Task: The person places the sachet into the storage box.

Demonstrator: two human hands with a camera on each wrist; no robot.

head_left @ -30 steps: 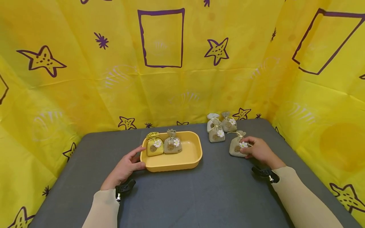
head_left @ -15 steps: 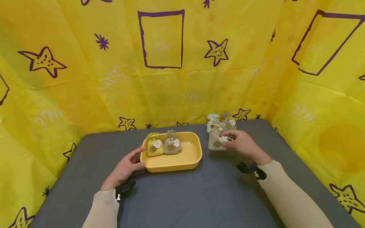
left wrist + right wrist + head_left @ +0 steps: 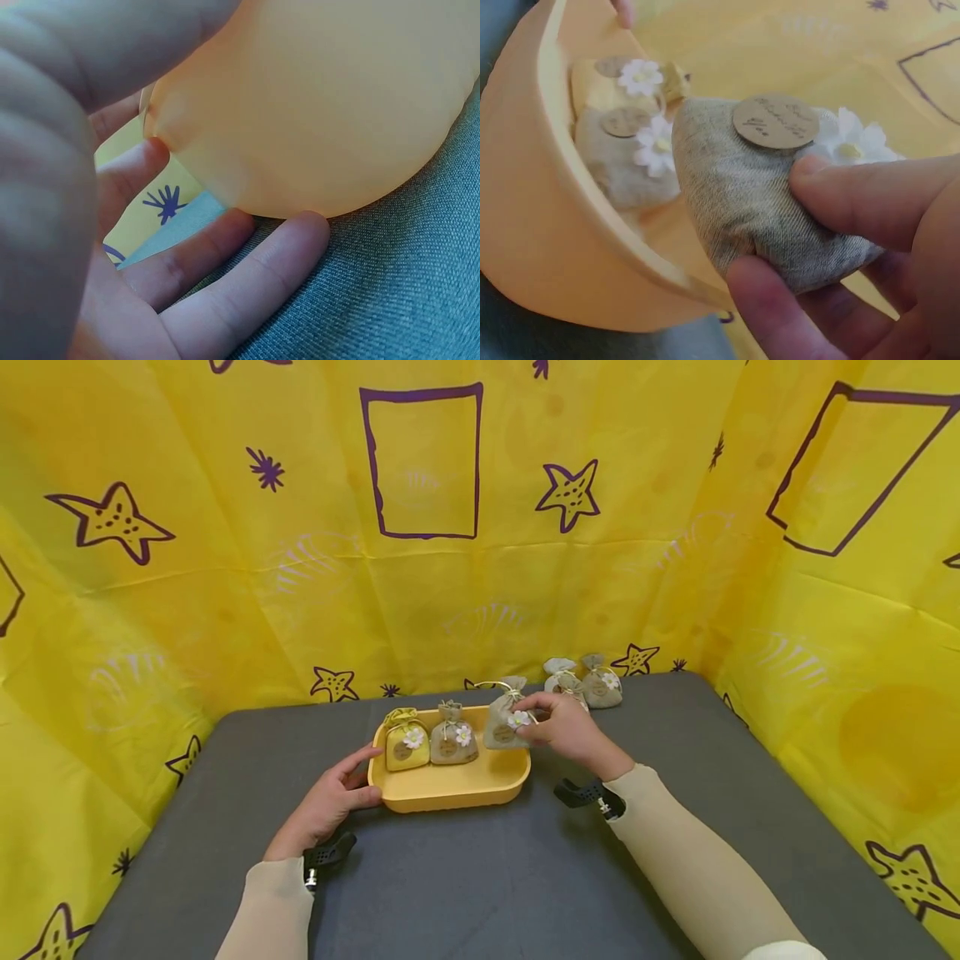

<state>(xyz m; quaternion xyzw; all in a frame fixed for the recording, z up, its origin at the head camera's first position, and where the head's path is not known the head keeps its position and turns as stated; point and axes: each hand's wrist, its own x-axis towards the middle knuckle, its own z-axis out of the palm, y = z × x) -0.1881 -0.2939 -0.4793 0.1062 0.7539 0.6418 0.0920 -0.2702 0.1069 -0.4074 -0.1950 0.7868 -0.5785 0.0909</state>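
Note:
My right hand pinches a grey-green drawstring sachet between thumb and fingers, over the right part of a yellow plastic tray. The sachet has a round brown tag and a white flower. In the right wrist view it hangs beside the tray's rim. Two sachets stand inside the tray: a yellow one at the left and a grey-beige one beside it. At the tray's left end rests my left hand, its spread fingers and thumb touching the outer wall.
Behind my right hand, a pale sachet and a grey-brown sachet stand at the table's back edge; another in front is mostly covered by the hand. The table wears grey cloth. Yellow patterned curtains enclose the back and sides.
My right hand has carried the grey-green sachet leftward from the table's right side, past the standing group, to above the tray. My left hand and the tray have stayed in place.

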